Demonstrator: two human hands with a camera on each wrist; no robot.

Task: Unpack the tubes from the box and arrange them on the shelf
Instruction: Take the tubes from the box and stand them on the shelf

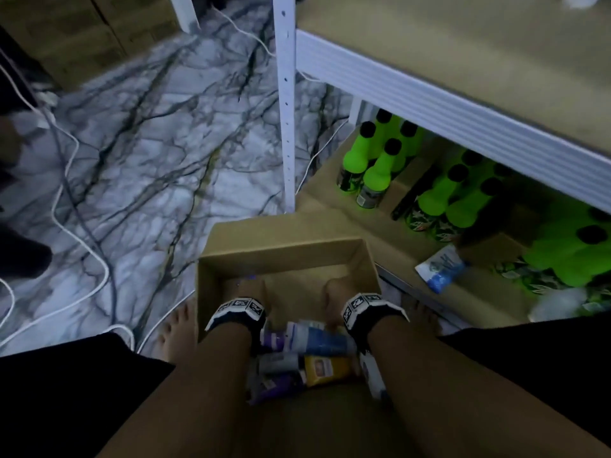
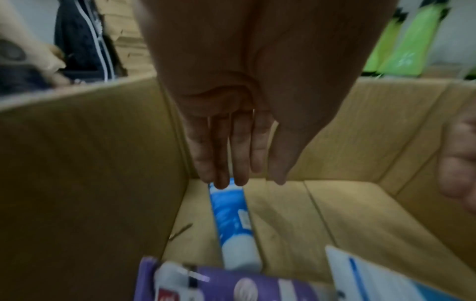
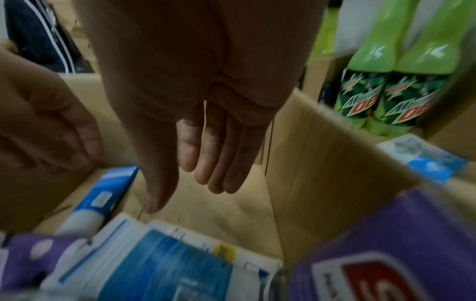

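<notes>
An open cardboard box (image 1: 284, 256) stands on the floor beside the shelf. Both hands reach down into it. My left hand (image 2: 239, 163) has straight fingers; its fingertips (image 2: 221, 181) are at the end of a blue and white tube (image 2: 230, 215) lying along the box bottom. My right hand (image 3: 206, 163) hangs open above the bare bottom of the box and holds nothing. Several tubes lie piled at the near end: a blue and white one (image 1: 317, 337), a yellow one (image 1: 325, 368), purple ones (image 1: 274, 385). One blue tube (image 1: 439, 267) lies on the low shelf board.
The white metal shelf (image 1: 429, 94) rises at the right, its post (image 1: 286, 104) just beyond the box. Green bottles (image 1: 373, 163) in cartons fill the low shelf. White cables (image 1: 66, 206) trail over the marble floor at the left. My bare feet flank the box.
</notes>
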